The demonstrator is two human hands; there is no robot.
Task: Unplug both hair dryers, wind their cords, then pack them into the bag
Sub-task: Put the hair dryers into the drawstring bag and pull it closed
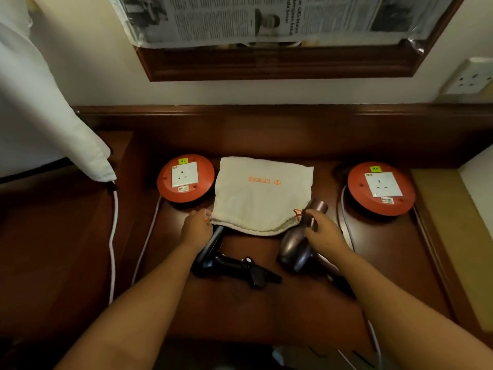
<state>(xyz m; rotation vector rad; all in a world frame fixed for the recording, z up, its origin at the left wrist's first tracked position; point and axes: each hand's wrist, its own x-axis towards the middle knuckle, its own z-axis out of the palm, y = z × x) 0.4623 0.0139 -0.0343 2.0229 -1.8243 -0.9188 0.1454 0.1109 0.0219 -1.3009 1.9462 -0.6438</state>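
Pinching the cream cloth drawstring bag (pixel 262 194) at both mouth corners, left hand (pixel 196 227) and right hand (pixel 320 228) risk snagging the bronze hair dryer (pixel 296 249).

A single wide-angle view from the person's head looks forward and steeply down onto a dark wooden desk (pixel 266 303), close enough that both forearms enter from the near edge. It faces the far wall, taking in the lower edge of a newspaper-covered frame (pixel 277 62) (straight lines bow toward the borders). A wall socket (pixel 470 77) sits far right, white cloth (pixel 40 116) far left.
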